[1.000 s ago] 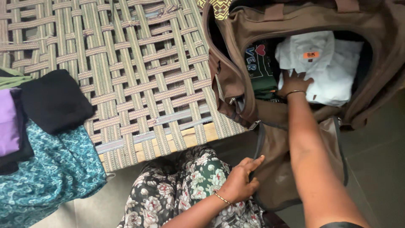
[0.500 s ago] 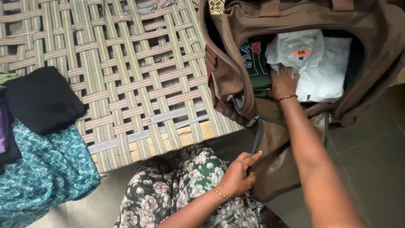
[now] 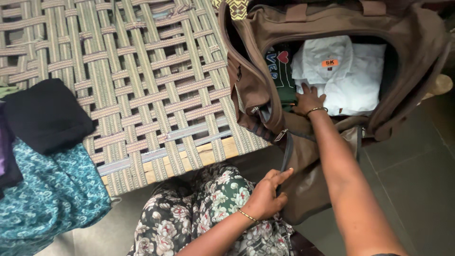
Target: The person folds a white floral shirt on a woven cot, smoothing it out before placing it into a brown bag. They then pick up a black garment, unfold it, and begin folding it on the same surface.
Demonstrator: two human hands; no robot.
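The folded white cotton shirt (image 3: 348,78) with an orange collar tag lies flat inside the open brown fabric duffel bag (image 3: 265,28), where the right hand (image 3: 308,101) has slid back to its near edge, fingers spread flat. The left hand (image 3: 266,195), loosely curled, grips the bag's hanging lower side.

Open passage through the unzipped mouth of the brown bag (image 3: 265,28), narrowed inside by white shirt (image 3: 350,80) and dark garment (image 3: 280,71); bare woven cot (image 3: 142,80) leftward, folded clothes (image 3: 47,114) crowding its left edge.

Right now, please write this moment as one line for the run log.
right hand: flat on white folded shirt inside brown duffel bag | left hand: gripping bag's hanging flap | black folded cloth: on woven cot
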